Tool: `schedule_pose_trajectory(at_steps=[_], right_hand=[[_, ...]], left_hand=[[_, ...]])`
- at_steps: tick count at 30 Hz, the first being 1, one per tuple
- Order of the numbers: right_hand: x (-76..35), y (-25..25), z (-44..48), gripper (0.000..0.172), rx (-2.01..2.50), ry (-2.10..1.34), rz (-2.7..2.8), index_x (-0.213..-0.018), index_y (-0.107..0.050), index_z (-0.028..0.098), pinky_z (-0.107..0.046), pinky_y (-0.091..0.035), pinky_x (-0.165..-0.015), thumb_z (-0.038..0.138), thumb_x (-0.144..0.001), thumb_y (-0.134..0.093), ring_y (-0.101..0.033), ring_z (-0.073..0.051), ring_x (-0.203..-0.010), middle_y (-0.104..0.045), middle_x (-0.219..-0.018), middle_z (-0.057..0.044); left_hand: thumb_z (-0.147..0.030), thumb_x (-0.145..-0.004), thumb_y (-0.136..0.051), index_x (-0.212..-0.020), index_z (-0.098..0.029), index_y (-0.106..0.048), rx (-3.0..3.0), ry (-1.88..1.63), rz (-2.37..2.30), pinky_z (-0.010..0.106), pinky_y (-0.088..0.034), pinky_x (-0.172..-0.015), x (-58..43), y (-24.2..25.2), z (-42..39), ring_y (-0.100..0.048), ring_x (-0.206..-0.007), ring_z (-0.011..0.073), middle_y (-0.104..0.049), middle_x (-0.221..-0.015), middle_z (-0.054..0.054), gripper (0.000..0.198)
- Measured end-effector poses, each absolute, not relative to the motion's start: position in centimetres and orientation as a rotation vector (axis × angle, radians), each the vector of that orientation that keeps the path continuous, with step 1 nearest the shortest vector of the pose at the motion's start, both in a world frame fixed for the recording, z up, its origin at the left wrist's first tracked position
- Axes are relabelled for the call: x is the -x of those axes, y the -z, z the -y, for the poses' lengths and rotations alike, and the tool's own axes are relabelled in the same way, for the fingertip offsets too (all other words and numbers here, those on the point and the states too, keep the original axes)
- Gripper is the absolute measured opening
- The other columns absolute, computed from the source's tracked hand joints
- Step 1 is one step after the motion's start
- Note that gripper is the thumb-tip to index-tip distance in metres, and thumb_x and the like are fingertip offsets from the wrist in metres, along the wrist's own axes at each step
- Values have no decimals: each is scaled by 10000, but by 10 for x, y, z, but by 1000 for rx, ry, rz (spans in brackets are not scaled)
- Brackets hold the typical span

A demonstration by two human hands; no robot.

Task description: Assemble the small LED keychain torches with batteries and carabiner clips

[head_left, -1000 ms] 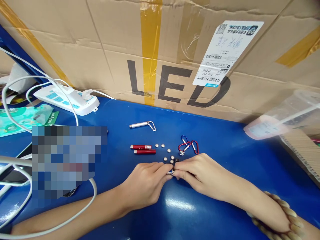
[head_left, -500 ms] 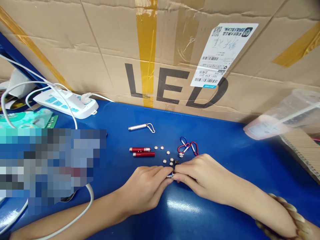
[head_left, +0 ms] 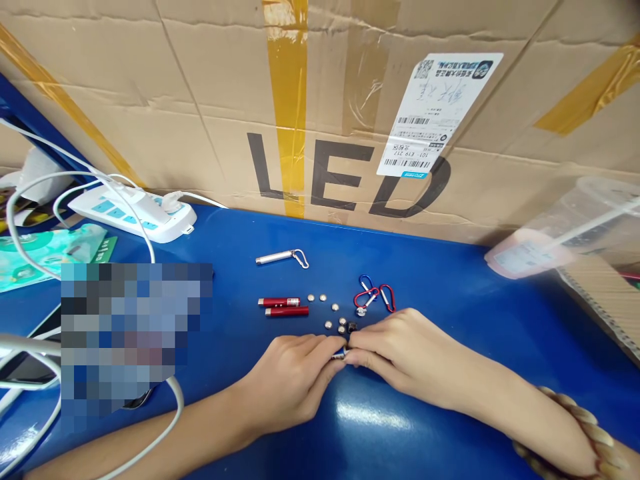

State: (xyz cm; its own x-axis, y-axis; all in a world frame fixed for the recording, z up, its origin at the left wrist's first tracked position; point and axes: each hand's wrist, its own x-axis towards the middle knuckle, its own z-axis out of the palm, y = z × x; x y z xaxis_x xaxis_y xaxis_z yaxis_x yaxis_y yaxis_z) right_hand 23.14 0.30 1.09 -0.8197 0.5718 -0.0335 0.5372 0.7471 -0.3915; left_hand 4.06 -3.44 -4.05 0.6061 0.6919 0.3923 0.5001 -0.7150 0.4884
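Note:
My left hand (head_left: 295, 377) pinches one end of a small blue laser pointer (head_left: 339, 354), mostly hidden by the fingers; a bit of blue with a pale label shows. At its other end, the thumb and fingertips of my right hand (head_left: 395, 347) are closed on it. Just beyond the fingertips lie several silver button cells (head_left: 335, 307) and a small black piece (head_left: 352, 327). Two red laser pointers (head_left: 287, 312) rest side by side to the left. Red carabiner clips (head_left: 387, 298) and a blue carabiner clip (head_left: 365, 283) lie beyond my right hand, near a small silvery cap (head_left: 361, 311).
Farther back is a silver laser pointer (head_left: 274, 258) with a clip. A large cardboard box (head_left: 215, 100) walls off the blue table's back. On the left are a white power strip (head_left: 170, 227) and cables; at right, a clear plastic cup (head_left: 530, 253) and a spiral notebook (head_left: 595, 287).
Both hands keep nearly the same pose at the blue laser pointer, and a little more of its label shows. The whole view has shifted slightly; the loose items stay put.

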Motion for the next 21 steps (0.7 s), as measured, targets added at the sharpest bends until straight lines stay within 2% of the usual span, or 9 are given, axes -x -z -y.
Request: schedule_pose_trajectory(at_steps=[10,21], right_hand=[[-231,-14,-1,362,851,-654,2802,-685,-546,197,-224,-326,-500,353,-958,-367,-541,-97,-514,-590,-575,37],[-232,-17,-4,371,879,-733,2845,-686,-548,184,-202,-350,-549,382,-951,-381,-571,-84,-587,-648,-693,32]], left_hand=[[-168,-936,-361,-949,-138,-517,-2512,-864,-910,264,-447,-492,-41,39,34,-603,-553,174,-659,-706,51,159],[-163,-921,-388,-916,-138,-529,-2494,-871,-920,255,-395,-466,-41,39,33,-567,-510,159,-627,-645,27,143]])
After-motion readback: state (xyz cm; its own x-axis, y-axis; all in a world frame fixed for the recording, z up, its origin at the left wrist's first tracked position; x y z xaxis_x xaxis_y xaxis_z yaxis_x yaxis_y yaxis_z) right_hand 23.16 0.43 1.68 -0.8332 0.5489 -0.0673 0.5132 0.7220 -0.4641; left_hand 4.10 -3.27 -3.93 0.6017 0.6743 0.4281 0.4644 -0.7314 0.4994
